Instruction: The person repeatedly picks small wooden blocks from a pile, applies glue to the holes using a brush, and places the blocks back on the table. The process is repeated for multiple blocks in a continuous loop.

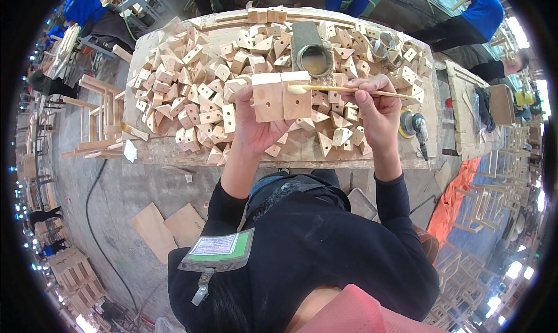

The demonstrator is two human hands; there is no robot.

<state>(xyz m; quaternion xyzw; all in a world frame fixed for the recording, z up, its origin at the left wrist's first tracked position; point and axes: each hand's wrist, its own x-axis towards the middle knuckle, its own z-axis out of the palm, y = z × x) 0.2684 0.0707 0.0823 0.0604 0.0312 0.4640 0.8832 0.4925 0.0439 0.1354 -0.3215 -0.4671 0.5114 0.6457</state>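
Observation:
My left hand [259, 132] grips two pale wooden blocks [268, 103] side by side, lifted above the near part of the worktable. Each block has a small drilled hole in the face toward me. In my right hand [376, 109] a thin wooden stick [331, 88] is pinched between thumb and fingers. Its left end carries a cream-coloured blob and meets the upper part of the right-hand block. Just beyond the blocks stands a grey round pot [330, 57] with yellowish liquid inside.
Loose drilled wooden blocks [192, 109] are heaped over the worktable [349, 159]. A power sander [414, 126] lies at its right edge, near metal rings [385, 45]. Wooden frames [99, 118] stand left; an orange sheet [456, 187] covers floor at right. Other people work beyond.

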